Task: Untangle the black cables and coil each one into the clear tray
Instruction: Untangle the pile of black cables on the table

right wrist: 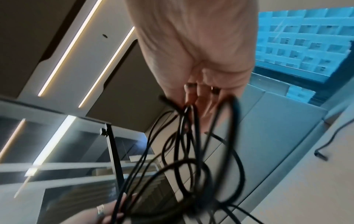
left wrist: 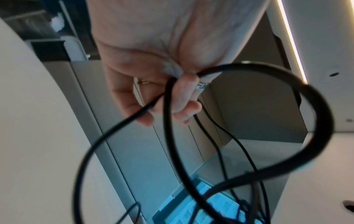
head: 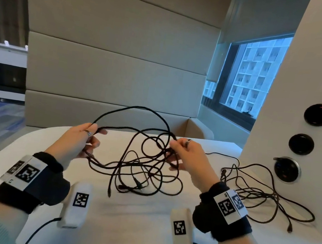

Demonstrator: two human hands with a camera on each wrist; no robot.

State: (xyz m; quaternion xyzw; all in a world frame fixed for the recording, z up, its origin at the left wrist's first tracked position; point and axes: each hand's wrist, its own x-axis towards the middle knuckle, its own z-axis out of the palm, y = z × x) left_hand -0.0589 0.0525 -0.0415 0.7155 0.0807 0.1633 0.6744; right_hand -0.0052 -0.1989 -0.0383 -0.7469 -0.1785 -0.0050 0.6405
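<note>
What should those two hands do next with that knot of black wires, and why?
Probably draw the hands gently apart. The left hand grips an arched loop, the right hand pinches the tangled black cables, and most loops hang crossed over the table, so spreading should show which strand slips free.

- the tangle of cables (head: 142,160) hangs between the two hands above the middle of the table (head: 132,217), its lower loops and plug ends lying on the top.
- left hand (head: 79,141) is at the tangle's left side, right hand (head: 188,156) at its right, each gripping strands.
- one loop arches up and behind, from hand to hand.
- a second cable heap (head: 260,189) lies on the table to the right, apart from the tangle.
- just behind that heap stands a panel with round sockets (head: 298,141).
- a padded bench back (head: 111,86) stands behind the table.
</note>
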